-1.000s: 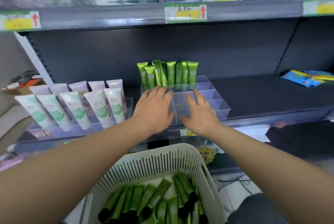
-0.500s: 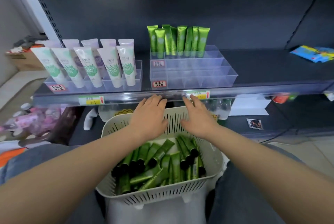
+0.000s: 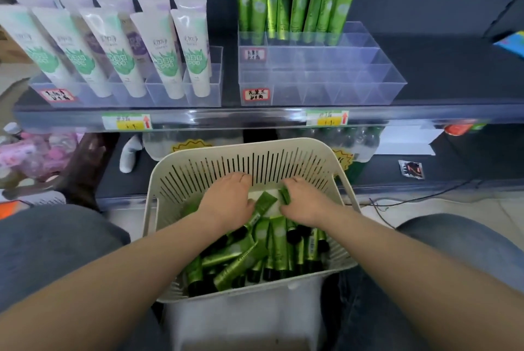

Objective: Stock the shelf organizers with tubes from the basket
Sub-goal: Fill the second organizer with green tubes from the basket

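Observation:
A cream slotted basket point(image 3: 243, 146) sits between my knees, holding several green tubes with black caps point(image 3: 255, 257). Both hands are down inside it. My left hand point(image 3: 226, 203) curls over one green tube point(image 3: 265, 201), thumb against it. My right hand point(image 3: 307, 204) is closed around another green tube whose flat end point(image 3: 284, 194) sticks out between the fingers. On the shelf above stands a clear compartmented organizer point(image 3: 340, 81). Its back row holds several upright green tubes point(image 3: 297, 4); its front rows hold nothing.
A second clear organizer point(image 3: 198, 95) to the left holds several white and green tubes point(image 3: 122, 47). The shelf's front rail point(image 3: 226, 118) with price tags runs just above the basket. Bottles and pink packs sit on the lower shelf. A cable lies on the floor at right.
My hands dropped from the organizer, past the shelf rail, into the basket and closed on tubes. The view tilted down and closer to the basket.

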The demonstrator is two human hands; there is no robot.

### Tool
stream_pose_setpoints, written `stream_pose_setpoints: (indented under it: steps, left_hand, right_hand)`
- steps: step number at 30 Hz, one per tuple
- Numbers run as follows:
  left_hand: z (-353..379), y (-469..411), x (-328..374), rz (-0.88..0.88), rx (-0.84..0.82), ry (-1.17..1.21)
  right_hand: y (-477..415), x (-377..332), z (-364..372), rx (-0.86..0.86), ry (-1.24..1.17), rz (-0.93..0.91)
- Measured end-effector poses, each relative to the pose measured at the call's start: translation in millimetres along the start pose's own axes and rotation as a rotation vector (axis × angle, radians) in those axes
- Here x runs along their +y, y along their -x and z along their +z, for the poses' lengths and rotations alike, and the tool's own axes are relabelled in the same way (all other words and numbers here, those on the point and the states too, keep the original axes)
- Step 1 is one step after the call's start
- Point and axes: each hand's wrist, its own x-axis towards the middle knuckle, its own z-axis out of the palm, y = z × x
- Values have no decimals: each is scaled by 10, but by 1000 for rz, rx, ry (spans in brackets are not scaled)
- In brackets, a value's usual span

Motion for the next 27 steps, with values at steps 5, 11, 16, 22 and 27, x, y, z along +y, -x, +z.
stream_pose_setpoints:
  steps: [5, 11, 16, 22, 27]
  left_hand:
    - [288, -104, -155, -8, -158, 58]
    - [569, -252, -152, 34, -269, 85]
    - [796, -426, -3, 68, -361, 103]
    - [1072, -561, 73, 31, -455, 113]
    - [1216, -640, 163, 25, -492, 82]
  right_hand:
    - [-257, 109, 189, -110, 21, 28]
    - [-528, 196, 399, -205, 61, 87]
    - [-699, 255, 532, -305, 179, 107]
    - [-862, 282, 679, -291, 269, 96]
    - [-994, 331, 789, -248, 410, -1]
